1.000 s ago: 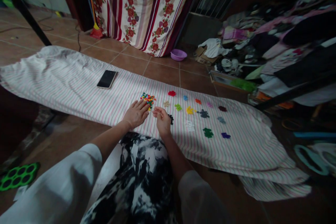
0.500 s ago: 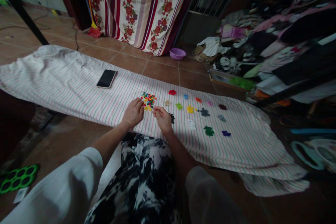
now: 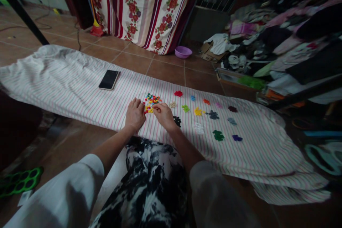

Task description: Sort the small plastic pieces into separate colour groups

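Note:
A pile of small mixed-colour pieces (image 3: 153,99) lies on the striped cloth (image 3: 80,96) in front of me. My left hand (image 3: 135,114) rests flat at the pile's left edge, fingers stretched out. Over the pile's right side, my right hand (image 3: 163,115) has its fingertips pinched together; whatever is between them is too small to make out. Right of the hands are single-colour heaps, among them black pieces (image 3: 177,121), beige pieces (image 3: 172,104), light green pieces (image 3: 185,108), yellow pieces (image 3: 198,111), red pieces (image 3: 178,93) and white pieces (image 3: 198,128).
A phone (image 3: 109,79) lies on the cloth to the left. Farther right are dark grey pieces (image 3: 213,115), dark green pieces (image 3: 218,135) and dark blue pieces (image 3: 237,138). Beyond the cloth, a purple basin (image 3: 183,52) stands on the tiled floor beside a floral curtain (image 3: 149,7).
My right hand has moved up and left onto the pile, and its fingers have closed into a pinch. My left hand stays beside the pile. The view has shifted slightly.

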Demonstrator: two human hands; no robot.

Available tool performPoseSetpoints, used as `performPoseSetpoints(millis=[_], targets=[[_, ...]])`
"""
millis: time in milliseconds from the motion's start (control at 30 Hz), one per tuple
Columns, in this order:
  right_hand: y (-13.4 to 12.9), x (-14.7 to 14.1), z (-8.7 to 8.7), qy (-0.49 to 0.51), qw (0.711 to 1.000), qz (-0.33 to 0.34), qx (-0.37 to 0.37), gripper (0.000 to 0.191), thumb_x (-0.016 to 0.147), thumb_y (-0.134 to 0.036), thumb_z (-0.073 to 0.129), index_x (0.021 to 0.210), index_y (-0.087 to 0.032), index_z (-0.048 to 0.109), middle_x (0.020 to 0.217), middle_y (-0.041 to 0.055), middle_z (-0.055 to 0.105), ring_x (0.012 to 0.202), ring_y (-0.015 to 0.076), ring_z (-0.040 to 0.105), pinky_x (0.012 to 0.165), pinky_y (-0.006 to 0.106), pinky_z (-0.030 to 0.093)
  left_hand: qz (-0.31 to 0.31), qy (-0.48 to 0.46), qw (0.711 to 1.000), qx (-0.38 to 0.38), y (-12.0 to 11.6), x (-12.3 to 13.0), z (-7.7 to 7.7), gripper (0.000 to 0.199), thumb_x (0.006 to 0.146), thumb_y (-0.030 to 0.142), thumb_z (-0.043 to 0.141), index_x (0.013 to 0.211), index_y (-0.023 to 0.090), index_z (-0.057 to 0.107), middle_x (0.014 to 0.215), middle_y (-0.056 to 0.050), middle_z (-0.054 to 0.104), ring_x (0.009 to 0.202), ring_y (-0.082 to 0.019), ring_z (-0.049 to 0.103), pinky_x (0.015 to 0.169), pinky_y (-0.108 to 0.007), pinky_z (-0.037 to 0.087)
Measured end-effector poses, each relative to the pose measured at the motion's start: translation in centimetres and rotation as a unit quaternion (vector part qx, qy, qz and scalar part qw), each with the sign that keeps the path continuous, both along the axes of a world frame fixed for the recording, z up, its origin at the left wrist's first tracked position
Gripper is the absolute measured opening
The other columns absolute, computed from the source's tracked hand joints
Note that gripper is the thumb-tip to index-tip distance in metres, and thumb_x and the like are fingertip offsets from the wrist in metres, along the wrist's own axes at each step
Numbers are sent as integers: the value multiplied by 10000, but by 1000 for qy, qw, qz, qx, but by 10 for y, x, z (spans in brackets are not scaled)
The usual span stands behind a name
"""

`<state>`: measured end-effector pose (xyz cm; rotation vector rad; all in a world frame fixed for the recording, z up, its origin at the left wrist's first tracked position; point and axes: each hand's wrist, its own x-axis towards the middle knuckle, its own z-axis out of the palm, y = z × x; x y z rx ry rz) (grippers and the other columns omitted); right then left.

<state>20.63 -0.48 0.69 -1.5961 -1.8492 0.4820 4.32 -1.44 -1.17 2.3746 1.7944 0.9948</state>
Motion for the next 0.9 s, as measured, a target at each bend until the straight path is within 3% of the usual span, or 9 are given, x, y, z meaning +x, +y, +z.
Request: performPoseSetpoints(millis=[267,600,900], targets=[[-6,-12,5,-83,995,57,-11,240,913,-214,506,1036,-241,712,984,58,584,910,172,593,837,280,468,-68,-15,998,-4,0,-3,2,255,797,93,477,984,176,629,1231,-115,599,1349,-281,418,1107,-484,407],[-6,-11,10,-110,992,54,-29,273,942,-221,470,1097,-228,694,1035,67,578,966,167,589,889,276,456,-65,-44,997,-15,4,0,1,270,845,110,437,1049,161,606,1191,-123,616,1274,-250,490,1136,-473,381],[-2,-26,29,-196,975,96,-47,258,892,-151,505,1042,-245,693,1058,75,600,954,202,589,806,299,463,-65,-59,995,-48,6,-1,7,259,815,92,439,1008,175,589,1156,-127,628,1179,-241,548,1041,-430,452]])
